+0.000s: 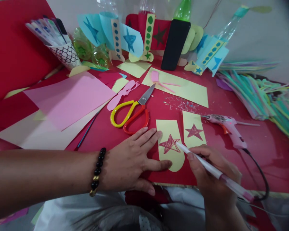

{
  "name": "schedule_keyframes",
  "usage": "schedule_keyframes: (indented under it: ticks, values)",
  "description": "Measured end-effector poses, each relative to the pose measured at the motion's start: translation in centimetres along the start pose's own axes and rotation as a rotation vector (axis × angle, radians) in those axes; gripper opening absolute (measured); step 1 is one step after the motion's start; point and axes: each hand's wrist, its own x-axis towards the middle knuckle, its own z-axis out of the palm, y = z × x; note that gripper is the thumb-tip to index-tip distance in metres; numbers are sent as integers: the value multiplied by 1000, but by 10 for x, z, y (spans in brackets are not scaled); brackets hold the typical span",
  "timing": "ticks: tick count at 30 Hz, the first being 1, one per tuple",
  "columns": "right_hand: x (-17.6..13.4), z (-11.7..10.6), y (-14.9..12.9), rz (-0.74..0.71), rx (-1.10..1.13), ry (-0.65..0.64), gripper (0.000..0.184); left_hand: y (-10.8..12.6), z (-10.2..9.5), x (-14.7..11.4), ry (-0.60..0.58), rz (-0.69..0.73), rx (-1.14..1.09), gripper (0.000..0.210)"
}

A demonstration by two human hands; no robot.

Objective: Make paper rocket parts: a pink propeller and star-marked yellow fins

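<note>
My left hand [132, 157] lies flat, fingers spread, its fingertips on a pale yellow paper piece [170, 163] with a rounded lower end. That piece bears a red star, partly filled with scribbled strokes. My right hand [214, 173] grips a white felt-tip pen [208, 166] with a pinkish-red end, its tip at the star's right side. Beside it lies a second yellow paper piece [194, 117] with a filled red star, its lower edge hidden behind my right hand. Scissors [145, 94] with yellow and red handles rest just beyond my left hand.
A pink glue gun [231, 128] with a black cord lies at right. Pink paper [72, 96] covers the left side. Along the back stand decorated bottles [214, 54], a black phone [175, 45] and a pen cup [64, 54]. Striped pastel strips [250, 93] are heaped at right.
</note>
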Motion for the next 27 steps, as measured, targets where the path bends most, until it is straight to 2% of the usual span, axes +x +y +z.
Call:
schedule_keyframes:
  ticks: [2, 6, 11, 14, 19, 23, 27]
  values:
    - [1, 0, 0, 6, -38, 15, 4, 0, 0, 0, -4, -2, 0, 70]
    - [1, -1, 1, -54, -24, -108, 8, 0, 0, 0, 2, 2, 0, 70]
    - [2, -3, 1, -35, -31, -64, 9, 1, 0, 0, 13, 1, 0, 69]
    - [2, -2, -1, -62, -12, -105, 8, 1, 0, 0, 27, 4, 3, 70]
    - [1, 0, -1, 18, -43, 40, 3, 0, 0, 0, 31, 6, 6, 70]
    - [-1, 0, 0, -6, -48, -24, 5, 0, 0, 0, 20, 3, 12, 70]
    - [0, -1, -1, 26, -55, 61, 3, 0, 0, 1, 26, -2, 14, 70]
